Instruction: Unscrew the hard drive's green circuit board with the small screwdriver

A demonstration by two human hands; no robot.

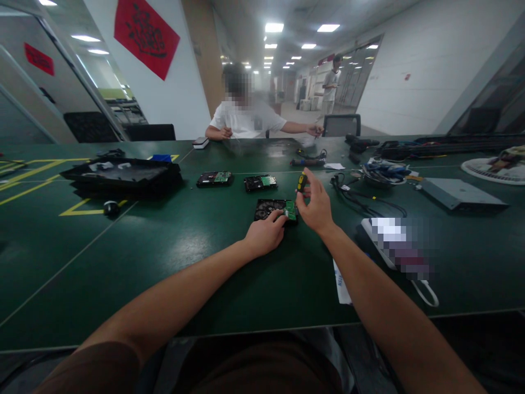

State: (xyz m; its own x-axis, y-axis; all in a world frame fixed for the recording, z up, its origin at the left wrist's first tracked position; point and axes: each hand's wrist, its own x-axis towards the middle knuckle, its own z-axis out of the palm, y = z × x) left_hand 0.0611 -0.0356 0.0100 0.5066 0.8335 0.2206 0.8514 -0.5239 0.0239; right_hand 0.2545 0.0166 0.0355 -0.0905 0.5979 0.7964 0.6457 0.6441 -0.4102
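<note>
Resting on a black drive (262, 209) with a green circuit board, the left hand (264, 239) reaches its fingers over the board and hides part of it; whether it grips the drive or merely lies on it, I cannot tell. The drive sits flat on the green table (213, 279), in front of the person. Just beside it, the right hand (318, 207) grips a yellow-and-black handle (302, 181) between thumb and fingers, held roughly upright; its lower end is hidden.

Beyond the drive lie two similar units, a left one (214, 178) and a nearer-to-centre one (261, 183). Well to the left stand a large black tray (123, 178) and a small round black object (110, 208). Right of the hands, black cables (369, 202) spread toward a grey metal box (463, 194), with a filled bowl (384, 172) behind. The right forearm partly covers a printed sheet (343, 287), and a white power strip (375, 241), partly blurred, lies just beyond it. Across the table sits a co-worker (246, 117).
</note>
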